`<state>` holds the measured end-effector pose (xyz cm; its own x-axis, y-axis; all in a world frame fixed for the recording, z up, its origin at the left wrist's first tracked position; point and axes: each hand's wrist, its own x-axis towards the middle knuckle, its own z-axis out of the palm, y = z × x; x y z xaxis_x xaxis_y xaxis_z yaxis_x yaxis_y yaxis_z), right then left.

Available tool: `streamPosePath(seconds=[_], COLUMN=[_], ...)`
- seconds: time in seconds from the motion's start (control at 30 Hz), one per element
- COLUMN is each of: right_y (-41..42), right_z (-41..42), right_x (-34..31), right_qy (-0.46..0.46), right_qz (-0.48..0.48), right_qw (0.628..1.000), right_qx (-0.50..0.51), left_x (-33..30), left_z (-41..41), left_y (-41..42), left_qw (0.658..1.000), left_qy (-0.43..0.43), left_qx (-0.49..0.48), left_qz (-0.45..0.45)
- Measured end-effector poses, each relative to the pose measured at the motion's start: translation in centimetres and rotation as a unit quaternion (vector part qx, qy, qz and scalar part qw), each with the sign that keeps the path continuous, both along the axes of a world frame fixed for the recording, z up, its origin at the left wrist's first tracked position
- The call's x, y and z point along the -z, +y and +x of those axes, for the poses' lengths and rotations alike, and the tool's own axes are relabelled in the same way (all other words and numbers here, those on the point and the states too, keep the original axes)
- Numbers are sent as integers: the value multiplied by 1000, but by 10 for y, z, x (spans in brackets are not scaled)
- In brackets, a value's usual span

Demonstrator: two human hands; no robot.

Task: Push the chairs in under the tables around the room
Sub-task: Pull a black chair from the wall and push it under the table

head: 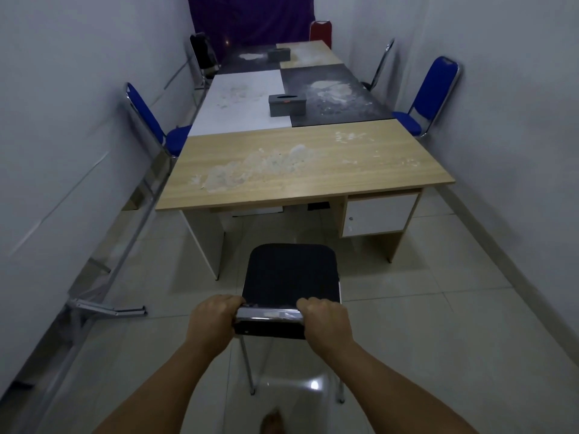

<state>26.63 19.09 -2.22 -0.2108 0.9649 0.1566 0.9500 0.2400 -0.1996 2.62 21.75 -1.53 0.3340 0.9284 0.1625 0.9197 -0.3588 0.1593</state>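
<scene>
Near the bottom of the head view, a black chair (289,274) stands on the tiled floor (423,308), a short way out from the near wooden table (313,167) and not yet under it. Both hands hold the chrome top rail of its backrest: the left hand (214,317) curls over the rail's left corner, the right hand (326,319) over its right corner, fingers wrapped forward over the bar. The black seat lies beyond the hands, its front edge facing the table's open knee space, so the chair points straight away from the person toward the table, in line with the long row of tables.

No writing or brand can be read anywhere.

Two blue chairs (153,123) (429,95) stand at the sides, and a grey box (287,104) sits on the middle tables.
</scene>
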Motion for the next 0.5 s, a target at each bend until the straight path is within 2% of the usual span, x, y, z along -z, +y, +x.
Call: streamPosePath(seconds=[0.27,0.5], right_y=[21,37], right_z=[-5,26], right_x=[0,10], right_qy=[-19,-45], right_qz=[13,-17], right_qw=[1000,999], right_qx=[-20,-23], left_x=[6,16], left_z=[-7,23], left_y=[7,8], left_qw=[1000,999], left_qy=[-17,-25], left_qx=[-5,-25], left_qz=[-5,-27])
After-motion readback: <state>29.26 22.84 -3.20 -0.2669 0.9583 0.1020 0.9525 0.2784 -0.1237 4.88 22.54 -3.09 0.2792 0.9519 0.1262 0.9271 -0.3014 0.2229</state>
